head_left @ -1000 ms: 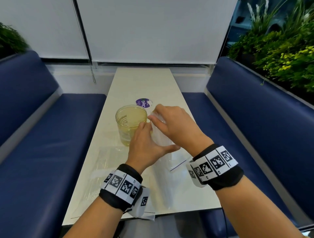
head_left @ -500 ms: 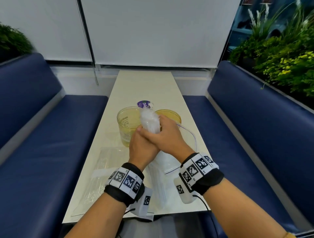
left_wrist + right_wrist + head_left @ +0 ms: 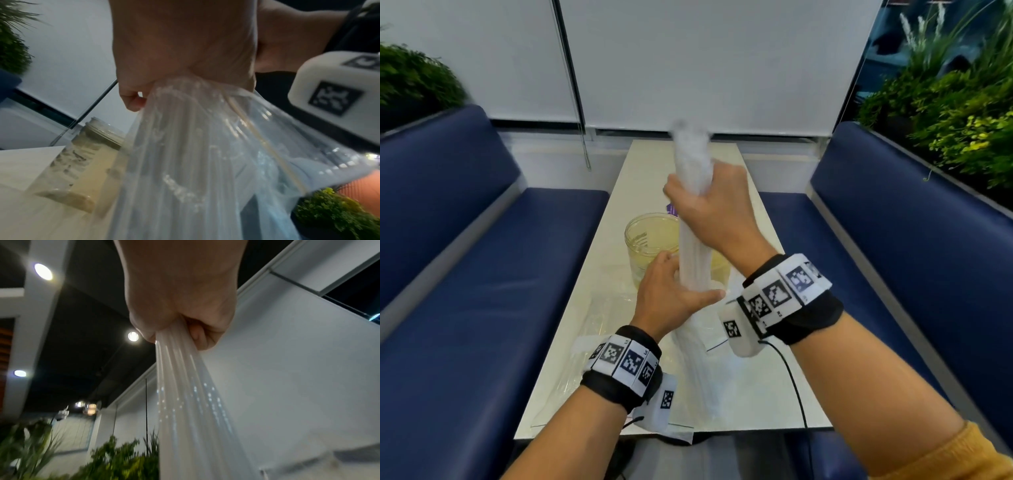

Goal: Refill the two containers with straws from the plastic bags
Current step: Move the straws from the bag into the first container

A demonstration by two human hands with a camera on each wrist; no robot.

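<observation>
My right hand (image 3: 700, 197) grips a thick bundle of white translucent straws (image 3: 693, 161) and holds it upright, high above the table; in the right wrist view the right hand (image 3: 180, 327) is closed round the straws (image 3: 185, 386). The bundle's lower part is still inside a clear plastic bag (image 3: 697, 359). My left hand (image 3: 683, 286) holds that bag around the straws near its mouth, and the left wrist view shows the left hand (image 3: 185, 81) gathering the bag (image 3: 205, 162). A clear yellowish container (image 3: 650, 240) stands just left of the straws. A second container (image 3: 720, 267) is mostly hidden behind them.
Another clear plastic bag (image 3: 589, 346) lies flat on the white table (image 3: 756, 394), left of my left wrist. Blue benches (image 3: 482, 291) run along both sides. Plants (image 3: 945, 113) stand at the right. A cable (image 3: 794, 383) trails from my right wrist over the table edge.
My right hand has risen with the straw bundle, drawing it up out of the bag. My left hand has stayed low on the bag beside the containers.
</observation>
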